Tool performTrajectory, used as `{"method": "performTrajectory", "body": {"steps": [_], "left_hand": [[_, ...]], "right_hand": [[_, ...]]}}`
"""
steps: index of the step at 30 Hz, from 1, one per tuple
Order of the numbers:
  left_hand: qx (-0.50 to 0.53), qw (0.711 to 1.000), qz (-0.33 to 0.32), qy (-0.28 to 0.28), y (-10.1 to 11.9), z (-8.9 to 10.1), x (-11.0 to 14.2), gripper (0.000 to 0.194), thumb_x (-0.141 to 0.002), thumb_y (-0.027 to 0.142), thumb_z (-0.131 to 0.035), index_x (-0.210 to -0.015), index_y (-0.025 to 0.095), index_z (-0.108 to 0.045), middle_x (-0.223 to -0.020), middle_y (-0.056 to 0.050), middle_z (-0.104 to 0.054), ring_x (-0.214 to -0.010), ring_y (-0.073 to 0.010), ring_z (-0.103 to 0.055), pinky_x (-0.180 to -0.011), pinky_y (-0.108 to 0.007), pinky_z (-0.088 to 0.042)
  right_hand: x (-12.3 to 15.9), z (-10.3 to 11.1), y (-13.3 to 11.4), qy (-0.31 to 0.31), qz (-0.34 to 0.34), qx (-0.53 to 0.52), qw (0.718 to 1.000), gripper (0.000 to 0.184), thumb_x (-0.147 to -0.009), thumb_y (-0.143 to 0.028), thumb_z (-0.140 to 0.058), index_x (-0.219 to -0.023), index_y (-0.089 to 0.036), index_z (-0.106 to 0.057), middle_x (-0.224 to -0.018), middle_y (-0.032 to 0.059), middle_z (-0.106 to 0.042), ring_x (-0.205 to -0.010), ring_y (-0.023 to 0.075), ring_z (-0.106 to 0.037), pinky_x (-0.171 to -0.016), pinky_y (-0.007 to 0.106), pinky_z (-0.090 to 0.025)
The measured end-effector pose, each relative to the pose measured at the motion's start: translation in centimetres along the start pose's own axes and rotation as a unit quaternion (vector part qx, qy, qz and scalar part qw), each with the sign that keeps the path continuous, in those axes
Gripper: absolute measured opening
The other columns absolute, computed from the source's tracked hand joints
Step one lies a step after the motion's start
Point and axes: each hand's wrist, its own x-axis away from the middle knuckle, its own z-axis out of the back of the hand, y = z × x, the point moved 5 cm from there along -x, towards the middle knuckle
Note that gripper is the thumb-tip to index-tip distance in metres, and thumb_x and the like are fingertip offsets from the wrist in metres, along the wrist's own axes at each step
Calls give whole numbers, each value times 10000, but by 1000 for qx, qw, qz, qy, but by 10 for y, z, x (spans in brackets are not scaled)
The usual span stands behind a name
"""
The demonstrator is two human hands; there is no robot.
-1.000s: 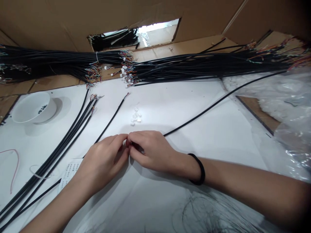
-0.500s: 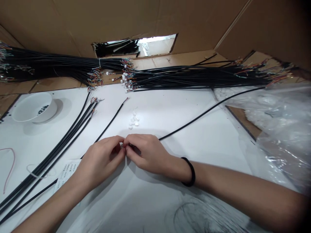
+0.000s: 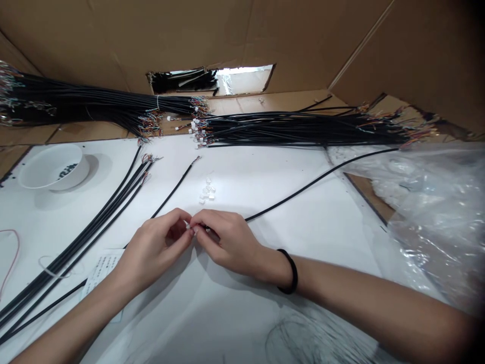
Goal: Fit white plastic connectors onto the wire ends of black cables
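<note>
Pinching white connector (image 3: 188,226), black cable (image 3: 288,196) (hands (image 3: 229,241) together).

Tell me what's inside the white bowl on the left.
Inside the white bowl are small black pieces, clustered toward its right side. They are too small to identify, and any lying beneath the top ones are covered.
</note>
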Motion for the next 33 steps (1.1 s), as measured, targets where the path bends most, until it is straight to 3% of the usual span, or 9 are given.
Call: {"method": "performTrajectory", "body": {"steps": [9,16,20,25,33], "left_hand": [[172,985,-2,34,-3,1,-3,103,-877,272,-606,-890,174,-637,-824,-11,-681,-762,-132,-639,-690,-237,-517],[325,943,65,41,-13,0,-4,138,-746,217,-746,-871,178,-700,-793,-1,-733,-732,-128,-687,-697,-223,-565],[392,915,78,47,-16,-3,-3,140,-744,166,-759,-875,198,-721,-790,19,-745,-711,-94,-693,-685,-169,-561],[421,903,63,57,-13,-3,-2,176,-757,143,-752,-918,195,-705,-773,27,-741,-688,-83,-691,-668,-154,-555],[383,919,68,63,-6,-9,1,280,-765,197,-740,-1012,185,-609,-720,17,-734,-699,-137,-700,-691,-236,-568]], "right_hand": [[3,3,-3,38,44,-5,998,140,-891,-134,-459,-907,-172,-592,-791,28,-678,-661,120,-584,-612,230,-448],[3,6,-5,57,48,-19,997,152,-897,-117,-437,-916,-177,-576,-799,26,-670,-660,116,-576,-621,228,-453],[2,8,-6,61,44,-32,997,142,-910,-128,-440,-937,-182,-569,-796,13,-661,-647,106,-564,-612,216,-440],[2,9,-6,75,50,-42,995,152,-906,-111,-442,-973,-182,-558,-828,16,-665,-652,102,-563,-610,213,-434],[3,10,-5,101,49,-44,993,158,-897,-97,-439,-935,-185,-564,-811,16,-664,-642,102,-566,-606,214,-437]]}}
